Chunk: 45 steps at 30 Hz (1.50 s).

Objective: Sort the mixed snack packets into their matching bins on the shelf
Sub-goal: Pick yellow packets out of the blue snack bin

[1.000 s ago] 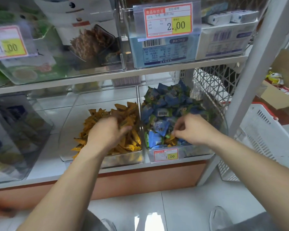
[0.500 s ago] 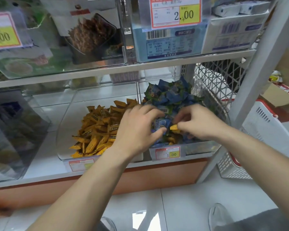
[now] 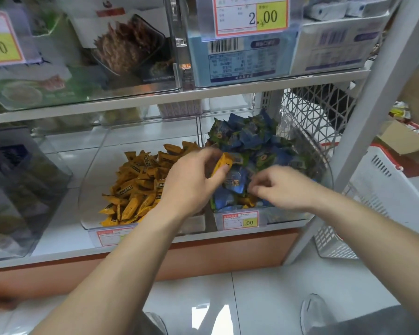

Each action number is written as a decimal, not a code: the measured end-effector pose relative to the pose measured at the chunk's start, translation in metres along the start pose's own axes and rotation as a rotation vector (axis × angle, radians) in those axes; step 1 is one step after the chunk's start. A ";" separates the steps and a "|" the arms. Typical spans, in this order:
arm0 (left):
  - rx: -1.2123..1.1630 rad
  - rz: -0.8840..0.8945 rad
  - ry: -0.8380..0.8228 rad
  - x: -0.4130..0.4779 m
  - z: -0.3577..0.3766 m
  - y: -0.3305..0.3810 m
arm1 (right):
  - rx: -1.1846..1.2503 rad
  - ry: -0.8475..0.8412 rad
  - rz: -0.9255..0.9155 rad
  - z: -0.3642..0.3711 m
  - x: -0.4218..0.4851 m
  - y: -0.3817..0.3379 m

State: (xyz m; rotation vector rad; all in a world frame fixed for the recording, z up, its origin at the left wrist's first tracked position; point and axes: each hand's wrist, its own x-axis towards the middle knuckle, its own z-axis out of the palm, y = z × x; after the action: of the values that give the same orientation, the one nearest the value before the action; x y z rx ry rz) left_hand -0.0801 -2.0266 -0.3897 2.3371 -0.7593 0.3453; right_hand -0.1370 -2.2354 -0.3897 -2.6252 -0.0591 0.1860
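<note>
Your left hand (image 3: 194,184) is now pinching the orange packet (image 3: 221,164) that your right hand (image 3: 283,187) was holding, and is lifting it over the blue bin (image 3: 288,215). Your right fingers (image 3: 257,187) are curling among the blue packets (image 3: 247,139); I cannot tell whether they grip anything. The orange bin (image 3: 94,180) is waiting alongside.

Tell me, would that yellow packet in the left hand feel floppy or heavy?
Probably light: the left hand holds the yellow packet in a mere pinch. It seems fairly stiff, showing a blocky shape without drooping. Flat sides suggest it won't roll.
</note>
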 end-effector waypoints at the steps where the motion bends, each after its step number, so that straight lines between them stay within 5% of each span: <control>1: 0.069 0.028 -0.030 -0.001 0.000 -0.002 | -0.096 -0.049 -0.010 0.004 0.002 -0.001; 5: 0.205 0.067 -0.101 -0.002 0.004 -0.002 | -0.196 -0.153 0.024 0.013 0.013 -0.004; 14: 0.081 0.052 -0.124 -0.001 0.006 -0.008 | -0.267 -0.223 0.091 0.025 0.029 -0.012; 23: 0.022 0.061 -0.133 -0.003 0.006 -0.012 | 0.135 -0.401 0.137 0.018 0.026 -0.011; 45: -0.078 0.028 -0.118 -0.002 0.005 -0.010 | 0.308 -0.316 -0.019 0.022 0.015 0.007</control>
State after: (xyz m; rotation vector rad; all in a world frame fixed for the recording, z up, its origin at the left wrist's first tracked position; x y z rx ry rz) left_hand -0.0757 -2.0228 -0.3991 2.2904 -0.8475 0.1879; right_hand -0.1251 -2.2298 -0.4146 -2.2674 -0.1514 0.5563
